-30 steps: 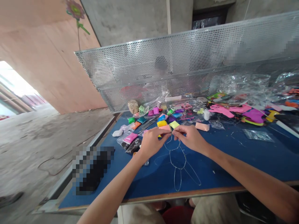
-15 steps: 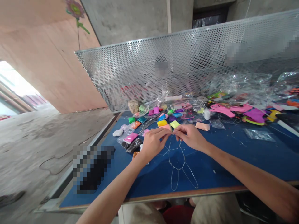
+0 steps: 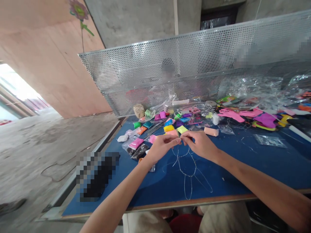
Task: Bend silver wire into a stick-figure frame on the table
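Fingertips (image 3: 177, 139) of left hand (image 3: 161, 147) and right hand (image 3: 200, 144) pinched narrow, meeting tip to tip on top end of wire figure (image 3: 187, 169). Figure trails toward 6 o'clock from pinch, lower loops lying on blue table (image 3: 243, 161). Judged progress: body loop and two long leg loops bent already; top end looks unfinished. Clay packets (image 3: 170, 128) at 12 o'clock, pink packet (image 3: 136, 142) at 9 o'clock. Perforated screen (image 3: 194, 64) beyond.
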Tool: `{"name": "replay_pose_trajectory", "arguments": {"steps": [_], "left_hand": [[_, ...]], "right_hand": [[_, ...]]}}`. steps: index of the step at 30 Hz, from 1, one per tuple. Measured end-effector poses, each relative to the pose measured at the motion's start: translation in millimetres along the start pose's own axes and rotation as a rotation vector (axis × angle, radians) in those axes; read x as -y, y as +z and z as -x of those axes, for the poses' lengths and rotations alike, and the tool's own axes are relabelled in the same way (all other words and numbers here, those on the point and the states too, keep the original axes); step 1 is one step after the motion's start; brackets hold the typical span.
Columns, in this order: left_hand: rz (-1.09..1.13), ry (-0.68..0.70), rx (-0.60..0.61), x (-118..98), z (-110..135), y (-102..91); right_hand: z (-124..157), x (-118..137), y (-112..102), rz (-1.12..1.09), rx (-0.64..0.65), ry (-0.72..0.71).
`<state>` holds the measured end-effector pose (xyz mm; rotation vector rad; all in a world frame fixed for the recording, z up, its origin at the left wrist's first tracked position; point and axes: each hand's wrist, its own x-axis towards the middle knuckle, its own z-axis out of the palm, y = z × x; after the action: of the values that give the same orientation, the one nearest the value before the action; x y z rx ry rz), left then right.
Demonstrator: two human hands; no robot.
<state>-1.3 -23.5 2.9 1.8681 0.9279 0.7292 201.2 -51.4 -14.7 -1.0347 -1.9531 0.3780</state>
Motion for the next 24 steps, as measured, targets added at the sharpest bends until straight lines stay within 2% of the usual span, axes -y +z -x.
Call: {"name": "replay_pose_trajectory", "arguments": {"steps": [10,13,17,19,24], "left_hand": [[0.134,-0.037,0.010,2.7,0.4,5.1],[0.242,-0.094,0.021,3.7,0.2,3.4],[0.527,-0.225,0.145,9.7,-2.1,-2.3],[0.620,-0.239,0.213,13.2,-2.4,-3.5],[0.585,-0.167,0.341,22.1,0.3,1.6]], "right_hand": [[1.1,1.1,1.0,-0.031,0.000,0.032],[-0.2,-0.4,0.0,-0.085,-0.013,0.061],[-3.5,-7.7,-2.5,-0.173,-0.031,0.112],[-4.8,-11.7,-2.6,-0.207,-0.036,0.120],[-4.0,-14.4,2.9,-0.277,-0.043,0.133]]}}
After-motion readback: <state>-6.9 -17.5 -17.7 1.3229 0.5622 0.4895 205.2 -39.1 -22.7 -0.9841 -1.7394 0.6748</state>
